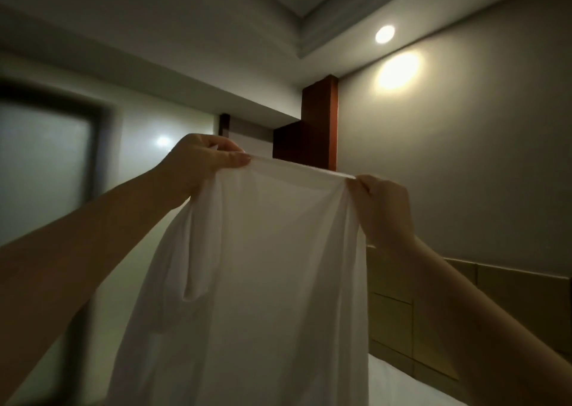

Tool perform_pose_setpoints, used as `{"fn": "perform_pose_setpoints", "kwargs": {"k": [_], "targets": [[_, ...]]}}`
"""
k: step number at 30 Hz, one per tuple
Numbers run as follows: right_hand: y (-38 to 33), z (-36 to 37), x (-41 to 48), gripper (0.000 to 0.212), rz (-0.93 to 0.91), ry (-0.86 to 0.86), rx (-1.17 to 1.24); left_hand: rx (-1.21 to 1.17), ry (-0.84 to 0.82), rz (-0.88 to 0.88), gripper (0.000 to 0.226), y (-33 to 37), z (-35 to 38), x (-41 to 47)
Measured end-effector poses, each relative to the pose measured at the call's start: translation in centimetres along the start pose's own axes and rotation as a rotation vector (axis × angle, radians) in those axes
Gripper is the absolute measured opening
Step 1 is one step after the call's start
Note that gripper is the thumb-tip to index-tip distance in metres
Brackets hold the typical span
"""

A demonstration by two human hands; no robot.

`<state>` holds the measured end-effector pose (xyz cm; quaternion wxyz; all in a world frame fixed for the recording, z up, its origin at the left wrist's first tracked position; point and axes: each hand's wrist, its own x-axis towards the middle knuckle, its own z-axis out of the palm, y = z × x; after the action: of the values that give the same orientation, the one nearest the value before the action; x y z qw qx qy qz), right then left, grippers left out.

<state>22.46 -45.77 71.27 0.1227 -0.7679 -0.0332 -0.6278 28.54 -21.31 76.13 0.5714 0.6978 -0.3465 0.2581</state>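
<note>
White cloth [263, 266] held up high, hanging in front of the wooden post [320, 120]. Looks like the shake-out step. Next, probably: pull the top edge straight, then lay it down on the bed [402, 387], low under the post. Left hand [204, 161] and right hand [383, 201] each pinching a top corner. Thin, soft, a bit see-through, with one loose fold left of the post.

White cloth [272, 266] hangs vertical, top edge stretched taut.
</note>
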Motion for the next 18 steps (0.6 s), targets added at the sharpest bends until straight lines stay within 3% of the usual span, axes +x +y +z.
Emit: {"fn": "perform_pose_setpoints", "kwargs": {"k": [4,7,11,12,15,16,18], "targets": [[-2.4,-4.3,6.8,0.033,-0.02,0.179,0.043,-0.19,0.095,0.115,0.01,6.3,-1.5,3.2],[-3.9,-7.2,10.8,0.044,0.075,0.167,0.186,-0.251,0.08,0.179,0.009,10.1,-2.3,5.0],[-2.9,-7.8,8.5,0.038,0.281,-0.197,0.526,0.033,-0.036,0.004,0.008,6.7,-1.6,4.8],[-2.1,-7.7,7.0,0.03,0.314,-0.321,0.572,0.122,-0.113,-0.057,0.016,5.1,-1.3,4.0],[0.3,-6.8,1.5,0.016,0.416,-0.681,0.621,0.255,-0.282,-0.187,0.071,0.4,-0.7,0.8],[1.1,-6.4,-0.6,0.014,0.458,-0.775,0.618,0.266,-0.339,-0.208,0.08,-1.3,-0.5,-0.2],[2.7,-5.2,-5.6,0.013,0.548,-0.928,0.628,0.253,-0.436,-0.27,0.077,-4.4,0.3,-2.7]]}}
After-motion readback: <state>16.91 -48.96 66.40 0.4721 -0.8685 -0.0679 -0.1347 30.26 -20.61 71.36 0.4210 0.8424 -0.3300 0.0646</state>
